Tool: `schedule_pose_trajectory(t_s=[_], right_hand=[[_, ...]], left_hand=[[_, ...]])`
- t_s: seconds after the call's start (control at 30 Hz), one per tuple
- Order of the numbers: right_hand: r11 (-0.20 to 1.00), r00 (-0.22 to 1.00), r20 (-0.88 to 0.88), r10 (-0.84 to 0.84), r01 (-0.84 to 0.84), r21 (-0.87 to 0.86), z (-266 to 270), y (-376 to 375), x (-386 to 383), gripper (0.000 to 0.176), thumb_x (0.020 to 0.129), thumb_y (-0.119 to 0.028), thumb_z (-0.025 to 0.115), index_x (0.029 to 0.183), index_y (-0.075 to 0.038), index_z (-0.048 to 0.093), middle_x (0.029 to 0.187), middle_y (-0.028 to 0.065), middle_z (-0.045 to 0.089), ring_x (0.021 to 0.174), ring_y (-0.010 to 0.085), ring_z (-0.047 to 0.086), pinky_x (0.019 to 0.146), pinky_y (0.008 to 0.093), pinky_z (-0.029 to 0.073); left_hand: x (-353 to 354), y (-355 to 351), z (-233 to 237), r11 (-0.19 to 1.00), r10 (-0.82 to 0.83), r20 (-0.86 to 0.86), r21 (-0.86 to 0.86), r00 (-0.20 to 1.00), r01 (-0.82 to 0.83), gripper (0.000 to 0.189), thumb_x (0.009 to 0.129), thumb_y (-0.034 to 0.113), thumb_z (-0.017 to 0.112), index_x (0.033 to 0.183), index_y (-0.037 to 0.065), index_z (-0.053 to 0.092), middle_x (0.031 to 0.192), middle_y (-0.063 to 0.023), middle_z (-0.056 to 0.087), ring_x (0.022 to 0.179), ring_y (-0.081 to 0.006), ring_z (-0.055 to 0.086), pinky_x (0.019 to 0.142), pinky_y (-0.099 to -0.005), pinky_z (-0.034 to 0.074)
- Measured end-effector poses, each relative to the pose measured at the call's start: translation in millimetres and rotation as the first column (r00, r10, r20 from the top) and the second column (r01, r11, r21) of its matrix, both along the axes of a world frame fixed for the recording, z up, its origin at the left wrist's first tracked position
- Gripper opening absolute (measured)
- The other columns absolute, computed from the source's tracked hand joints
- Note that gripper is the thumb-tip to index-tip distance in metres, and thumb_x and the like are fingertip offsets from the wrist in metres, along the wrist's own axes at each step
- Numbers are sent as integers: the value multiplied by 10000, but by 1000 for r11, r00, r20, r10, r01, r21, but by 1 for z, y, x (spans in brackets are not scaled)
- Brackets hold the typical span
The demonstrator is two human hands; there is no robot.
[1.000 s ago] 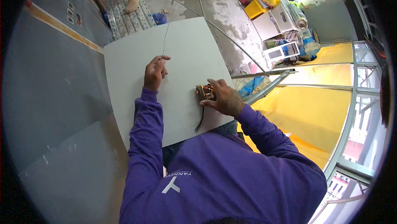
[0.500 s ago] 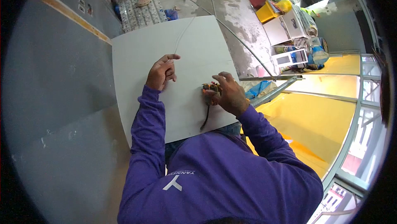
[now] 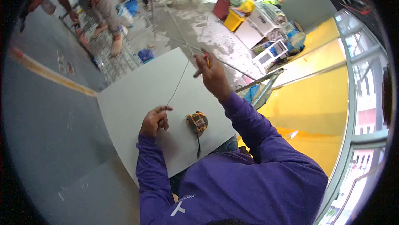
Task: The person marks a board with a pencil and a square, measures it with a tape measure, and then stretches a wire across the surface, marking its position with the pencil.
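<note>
A white board [image 3: 124, 104] lies in front of me. My left hand [image 3: 154, 121] is closed in a pinch over the board, on the lower end of a thin wire [image 3: 179, 84]. The wire runs up and to the right toward my right hand [image 3: 211, 73], raised near the board's far corner. Its fingers are closed around a small red and orange tool [image 3: 207, 59], partly hidden. An orange and black tape measure [image 3: 197, 122] with a dark strap rests on the board between my arms.
A grey wall [image 3: 62, 129] with a wooden strip stands at left. Co-workers' legs [image 3: 112, 25] and a hand show at top left. Metal poles [image 3: 174, 23] cross beyond the board. A yellow bin [image 3: 234, 20] and boxes are farther back; yellow panels [image 3: 307, 100] stand at right.
My right hand has left the tape measure and moved up and away, now with the small tool in it. The view has shifted, and the wire now stretches between my hands.
</note>
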State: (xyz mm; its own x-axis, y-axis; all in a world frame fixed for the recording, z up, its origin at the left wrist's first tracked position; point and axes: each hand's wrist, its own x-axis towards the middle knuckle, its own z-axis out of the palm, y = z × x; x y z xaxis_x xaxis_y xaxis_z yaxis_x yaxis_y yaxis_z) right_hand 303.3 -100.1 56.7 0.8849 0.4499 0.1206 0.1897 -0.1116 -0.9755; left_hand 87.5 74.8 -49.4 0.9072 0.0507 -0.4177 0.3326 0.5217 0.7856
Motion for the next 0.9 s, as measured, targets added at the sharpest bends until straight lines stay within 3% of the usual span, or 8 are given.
schedule_pose_trajectory(t_s=[0.1, 0.13, 0.27, 0.4, 0.67, 0.77, 0.87, 0.9], right_hand=[[971, 984, -51, -173, 179, 160, 17, -4, 43, 504, 1085, -279, 558, 1423, 79, 449, 1135, 194, 714, 758, 155, 681, 628, 276, 574], [954, 974, -91, -207, 221, 204, 22, -6, 50, 499, 1099, -388, 503, 1388, 18, 527, 1089, 133, 744, 693, 144, 670, 531, 228, 444], [955, 942, -306, -140, 210, 210, 36, -36, 63, 420, 1100, -375, 501, 1288, -19, 622, 925, 106, 737, 669, 135, 658, 504, 223, 400], [930, 858, -509, -67, 238, 279, 32, -54, 59, 377, 1115, -326, 458, 1284, -36, 630, 854, 101, 727, 633, 150, 667, 484, 241, 390], [900, 927, -375, -17, 177, 397, 51, -62, 45, 418, 1094, -379, 515, 1304, -32, 615, 886, 90, 741, 680, 153, 694, 511, 233, 403], [929, 955, -295, -32, 137, 344, 69, -53, 44, 417, 1088, -387, 532, 1281, -31, 636, 944, 85, 745, 755, 137, 699, 526, 218, 396], [931, 968, -213, -135, 198, 307, 78, -44, 43, 416, 1080, -388, 549, 1274, -33, 650, 981, 76, 732, 820, 123, 693, 536, 210, 391], [925, 966, -189, -175, 227, 303, 80, -42, 44, 416, 1077, -388, 556, 1272, -34, 655, 989, 72, 726, 841, 119, 690, 539, 208, 389]], left_hand=[[3, -6, -1, 989, -131, 11, 69, 991, 130, 404, 1020, 191, 521, 1312, -82, 579, 628, 46, 432, 526, -86, 441, 563, -274, 455], [2, -8, 0, 982, -162, 18, 105, 987, 159, 397, 1023, 186, 522, 1309, -82, 587, 630, 49, 433, 528, -81, 437, 561, -272, 452], [2, -13, 12, 976, -131, -6, 173, 991, 130, 345, 1047, 172, 514, 1282, -43, 645, 646, 66, 414, 551, -58, 401, 557, -246, 393], [0, -9, 24, 897, -93, -4, 433, 996, 86, 306, 1060, 176, 524, 1254, 4, 687, 665, 69, 410, 603, -52, 382, 582, -232, 365], [8, -17, -1, 787, 5, 203, 603, 979, -129, 228, 1050, 105, 571, 1216, 37, 712, 714, 33, 485, 668, -76, 436, 631, -243, 416], [11, -14, -3, 648, 70, 256, 723, 964, -239, 199, 1029, 72, 591, 1174, 75, 727, 714, -3, 538, 663, -119, 490, 677, -282, 454], [10, -3, -16, 185, 103, 462, 861, 881, -473, 190, 993, 36, 612, 1126, 96, 734, 727, -31, 594, 693, -181, 559, 762, -337, 476], [8, -1, -9, 158, 159, 437, 874, 885, -460, 211, 962, 2, 620, 1095, 116, 738, 752, -23, 627, 763, -215, 609, 898, -399, 467]])
